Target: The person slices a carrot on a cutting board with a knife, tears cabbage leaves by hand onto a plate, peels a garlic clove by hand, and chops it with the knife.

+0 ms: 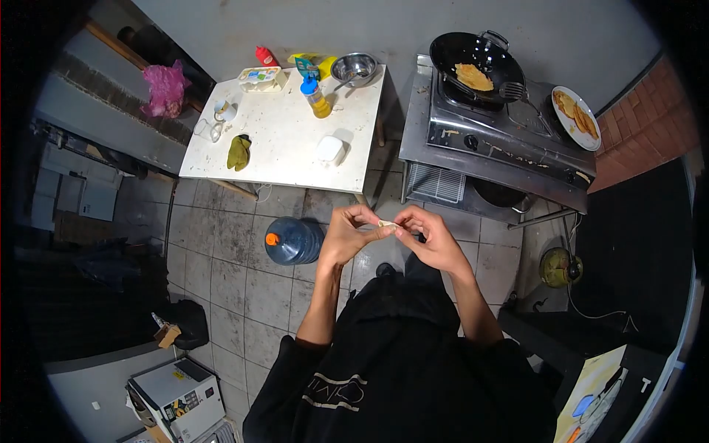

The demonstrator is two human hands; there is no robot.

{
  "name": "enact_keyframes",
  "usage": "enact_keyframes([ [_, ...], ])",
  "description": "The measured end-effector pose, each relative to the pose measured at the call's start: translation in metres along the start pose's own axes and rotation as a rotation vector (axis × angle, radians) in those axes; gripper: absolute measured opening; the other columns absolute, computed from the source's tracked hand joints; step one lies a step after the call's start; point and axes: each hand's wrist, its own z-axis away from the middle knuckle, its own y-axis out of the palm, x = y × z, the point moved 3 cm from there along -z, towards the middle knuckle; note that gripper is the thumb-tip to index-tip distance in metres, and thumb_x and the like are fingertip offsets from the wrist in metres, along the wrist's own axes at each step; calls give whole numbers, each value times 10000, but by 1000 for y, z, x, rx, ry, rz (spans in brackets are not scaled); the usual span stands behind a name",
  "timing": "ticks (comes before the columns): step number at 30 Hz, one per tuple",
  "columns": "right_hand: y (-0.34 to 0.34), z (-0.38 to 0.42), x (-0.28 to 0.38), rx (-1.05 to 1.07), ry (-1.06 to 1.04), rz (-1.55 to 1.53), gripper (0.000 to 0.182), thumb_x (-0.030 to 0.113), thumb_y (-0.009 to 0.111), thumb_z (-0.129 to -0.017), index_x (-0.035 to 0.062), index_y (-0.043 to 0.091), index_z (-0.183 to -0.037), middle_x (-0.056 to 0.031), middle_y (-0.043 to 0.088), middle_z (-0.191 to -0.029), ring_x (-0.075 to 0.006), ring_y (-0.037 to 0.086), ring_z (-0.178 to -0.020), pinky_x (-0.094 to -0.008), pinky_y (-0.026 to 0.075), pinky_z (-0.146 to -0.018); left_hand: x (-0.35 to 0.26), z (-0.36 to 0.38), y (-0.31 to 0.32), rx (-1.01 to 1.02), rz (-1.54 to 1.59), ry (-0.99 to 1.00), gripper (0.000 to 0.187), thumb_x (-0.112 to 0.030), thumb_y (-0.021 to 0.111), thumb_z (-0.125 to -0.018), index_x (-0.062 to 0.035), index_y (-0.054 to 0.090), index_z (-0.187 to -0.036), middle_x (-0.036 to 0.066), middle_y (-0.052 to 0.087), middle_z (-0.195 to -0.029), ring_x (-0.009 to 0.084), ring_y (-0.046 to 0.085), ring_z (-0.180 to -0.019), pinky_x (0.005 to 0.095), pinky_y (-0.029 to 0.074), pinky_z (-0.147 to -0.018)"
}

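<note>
In front of my body, my left hand [348,236] and my right hand [434,240] meet, pinching a small pale piece [387,224] between thumbs and fingers. What the piece is made of I cannot make out, as the fingertips partly cover it. Beyond my right hand stands a metal stove [473,129] bearing a black wok [449,53]. A golden fried piece of food [473,77] lies in the wok. A slotted spatula [511,91] rests at its near right rim. More fried pieces sit on a white plate [593,144] at the stove's right.
The white table [281,140] holds a blue-capped bottle [317,102], a steel bowl [343,65], a white container [331,150], an egg carton [262,80], a green cloth [238,152] and cups. A large water jug [289,242] lies on the tiled floor near my left hand.
</note>
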Motion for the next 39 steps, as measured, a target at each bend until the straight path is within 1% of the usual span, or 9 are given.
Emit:
enact_keyframes([
  [9, 1, -5, 1, -60, 18, -43, 115, 77, 630, -902, -13, 590, -962, -43, 605, -862, -94, 581, -789, -257, 482, -726, -4, 0, 4, 12, -203, 8, 297, -97, 889, -627, -37, 628, -755, 13, 637, -730, 86, 601, -729, 246, 485, -716],
  [14, 4, -10, -7, -53, 70, 4, 128, 90, 674, -871, -3, 597, -913, -12, 594, -783, -67, 562, -705, -242, 459, -644, -7, 0, 7, 3, -298, -10, 340, -117, 906, -593, -34, 621, -760, 16, 629, -718, 91, 590, -704, 247, 474, -701],
  [20, 6, -9, -16, 28, 148, 0, 128, 83, 690, -856, -5, 607, -902, 4, 583, -766, -59, 547, -696, -234, 419, -603, -21, 6, 11, 10, -428, -56, 366, -109, 908, -570, -17, 619, -774, 27, 635, -716, 95, 588, -708, 259, 476, -698],
  [25, 6, -10, -22, -26, 210, -36, 93, 47, 675, -863, -11, 612, -897, -11, 619, -794, -64, 580, -732, -232, 453, -648, -21, 6, 11, 47, -500, -36, 406, -121, 911, -571, -7, 631, -843, 37, 649, -762, 95, 594, -740, 263, 492, -725],
  [27, 5, -10, -22, -72, 207, -43, 78, 32, 669, -865, -13, 613, -894, -18, 632, -806, -66, 592, -748, -228, 465, -671, -24, 7, 12, 122, -291, 10, 352, -97, 858, -673, 7, 633, -922, 40, 656, -825, 95, 603, -791, 261, 503, -750],
  [28, 2, -10, -23, -92, 210, -81, 64, 16, 661, -867, -16, 613, -896, -22, 638, -816, -69, 600, -768, -225, 471, -694, -21, 7, 10, 122, -291, 11, 352, -97, 858, -673, 7, 633, -922, 40, 656, -825, 95, 603, -791, 261, 503, -750],
  [30, -2, -9, -23, -113, 213, -118, 52, 1, 653, -870, -18, 614, -898, -26, 644, -826, -72, 609, -787, -222, 478, -716, -10, 6, 8, 135, -46, -102, 274, -57, 765, -790, 32, 629, -1011, 46, 663, -899, 95, 608, -846, 255, 508, -769],
  [33, -2, -9, -24, -115, 207, -137, 40, -7, 643, -876, -14, 615, -903, -24, 640, -838, -71, 605, -807, -217, 474, -730, -15, 7, 10, 138, -127, -83, 212, -26, 690, -853, 50, 632, -1043, 53, 672, -904, 95, 612, -860, 247, 507, -774],
  [39, -1, -8, -20, -152, 216, -218, 64, -8, 647, -874, 2, 611, -926, -24, 636, -874, -70, 602, -841, -212, 467, -761, -8, 4, 10, 89, -117, -66, 201, -58, 721, -837, 54, 667, -995, 73, 692, -873, 105, 631, -826, 247, 516, -756],
])
